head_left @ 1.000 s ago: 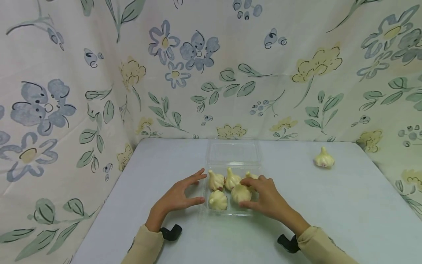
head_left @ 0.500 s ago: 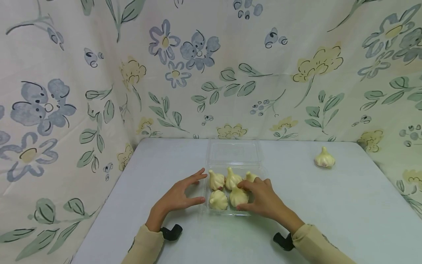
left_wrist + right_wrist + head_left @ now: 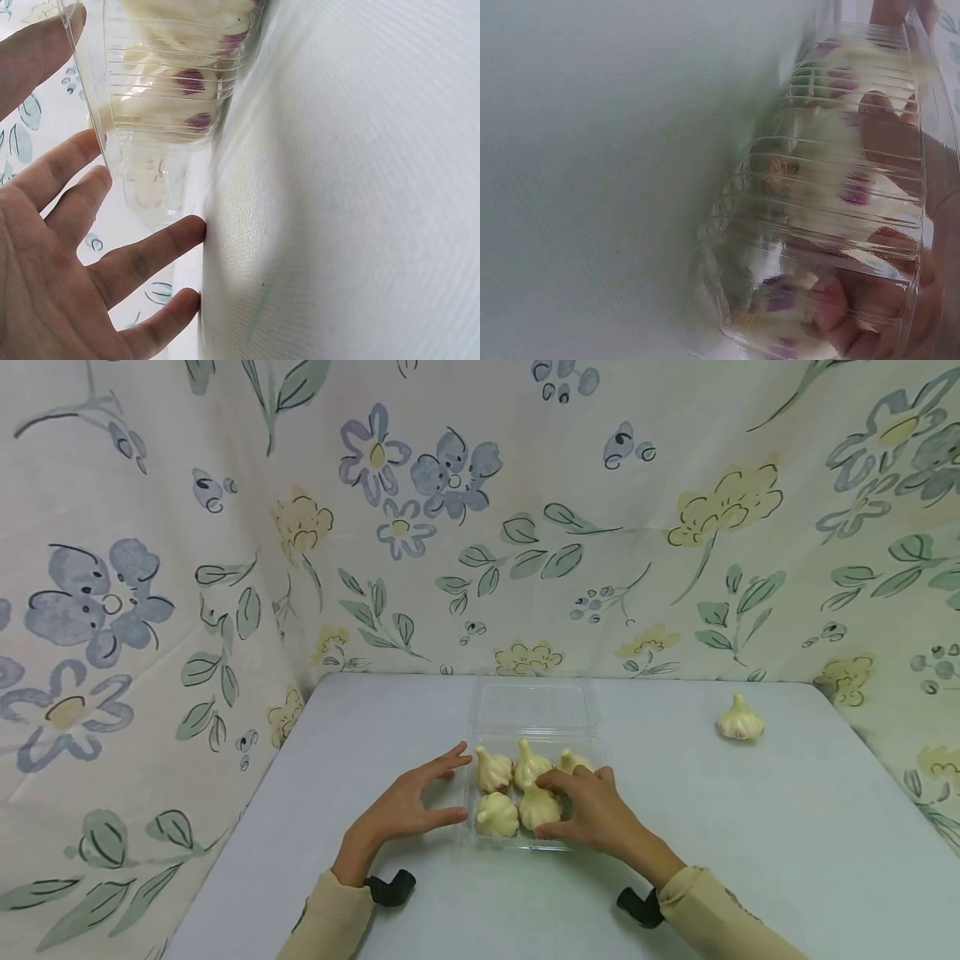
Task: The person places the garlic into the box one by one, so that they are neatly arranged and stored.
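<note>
A clear plastic clamshell box (image 3: pixel 577 842) holds several garlic bulbs in two rows. At its near row, my right hand (image 3: pixel 603 814) grips a garlic bulb (image 3: pixel 539 811) between thumb and fingers, with its neck up, beside another bulb (image 3: pixel 497 816). Three bulbs make up the far row, the rightmost garlic (image 3: pixel 573 761) partly covered by my fingers. On the left side, my left hand (image 3: pixel 401 802) spreads its fingers and thumb against the box's edge; in the left wrist view, fingertips (image 3: pixel 90 142) touch the rim. Through the ribbed wall (image 3: pixel 832 157), the right wrist view shows bulbs and right-hand fingers.
The box's lid (image 3: pixel 534 706) lies folded back toward the table's far edge. One more garlic bulb (image 3: pixel 739 718) stands alone at the far right of the white table (image 3: pixel 750 827). A floral curtain (image 3: pixel 480 527) hangs behind and at the sides.
My right hand has moved slightly left with the garlic bulb, bringing it close against the left bulb in the near row. The left hand has stayed at the box's edge.
</note>
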### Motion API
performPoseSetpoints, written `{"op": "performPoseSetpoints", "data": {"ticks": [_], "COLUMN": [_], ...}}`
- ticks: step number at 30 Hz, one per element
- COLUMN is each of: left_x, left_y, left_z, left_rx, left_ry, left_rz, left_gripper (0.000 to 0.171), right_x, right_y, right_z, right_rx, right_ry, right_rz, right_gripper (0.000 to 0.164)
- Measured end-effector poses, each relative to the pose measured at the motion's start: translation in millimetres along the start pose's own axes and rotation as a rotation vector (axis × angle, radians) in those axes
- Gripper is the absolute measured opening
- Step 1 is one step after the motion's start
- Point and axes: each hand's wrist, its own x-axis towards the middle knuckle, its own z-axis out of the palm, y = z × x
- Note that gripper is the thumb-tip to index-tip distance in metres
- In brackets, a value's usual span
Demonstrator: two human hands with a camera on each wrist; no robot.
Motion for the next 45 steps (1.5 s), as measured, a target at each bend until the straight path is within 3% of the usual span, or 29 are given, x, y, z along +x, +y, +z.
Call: {"op": "performPoseSetpoints", "data": {"ticks": [32, 37, 45], "left_x": [1.3, 1.4, 0.3], "left_y": [3.1, 3.5, 3.0], "left_z": [0.3, 0.3, 0.4], "left_rx": [0.005, -0.001, -0.004], "left_ry": [-0.006, -0.008, -0.008], "left_rz": [-0.007, -0.011, -0.019], "left_gripper": [0.080, 0.080, 0.080], "right_x": [-8.8, -12.5, -17.0], "right_y": [1.7, 6.9, 23.6], "right_z": [-11.7, -15.2, -18.8], "right_rx": [0.058, 0.065, 0.073], "right_ry": [0.031, 0.098, 0.295], "right_rz": [-0.033, -0.055, -0.105], "right_gripper": [0.056, 0.053, 0.041]}}
